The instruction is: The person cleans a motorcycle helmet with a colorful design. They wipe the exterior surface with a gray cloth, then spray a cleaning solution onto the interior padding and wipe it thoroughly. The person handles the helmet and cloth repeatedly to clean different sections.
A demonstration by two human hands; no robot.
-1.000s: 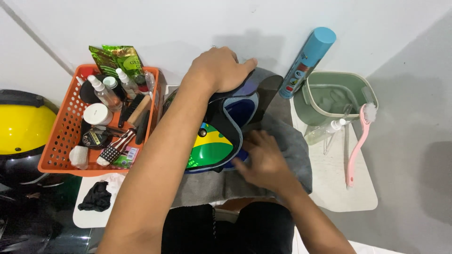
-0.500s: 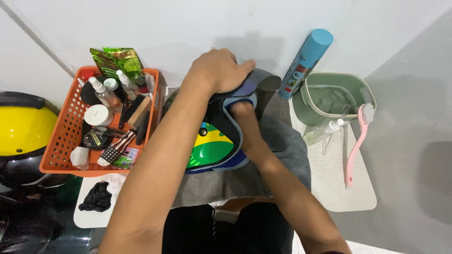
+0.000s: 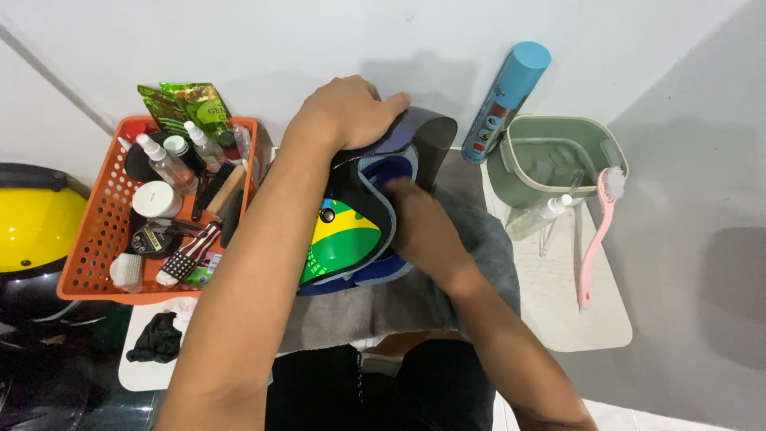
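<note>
A helmet (image 3: pixel 343 239) with a green, yellow and blue shell lies on a grey towel (image 3: pixel 479 271) across my lap. Its dark visor (image 3: pixel 427 132) is raised at the far side. My left hand (image 3: pixel 347 112) grips the top of the helmet at the visor, fingers curled over the edge. My right hand (image 3: pixel 423 227) reaches into the helmet's opening from the right, against the blue inner padding (image 3: pixel 391 172). Its fingertips are hidden inside, so I cannot see whether it holds anything.
An orange basket (image 3: pixel 88 271) of bottles, brushes and jars stands at the left, with a yellow helmet (image 3: pixel 32 223) beyond it. A blue spray can (image 3: pixel 507 100), green bucket (image 3: pixel 558 152), clear spray bottle (image 3: pixel 538 217) and pink brush (image 3: pixel 594 239) sit right on a white mat (image 3: pixel 558 319). A black cloth (image 3: pixel 155 335) lies lower left.
My right hand left the towel at the helmet's lower edge and moved up into the helmet's opening. My left hand stayed on top of the helmet.
</note>
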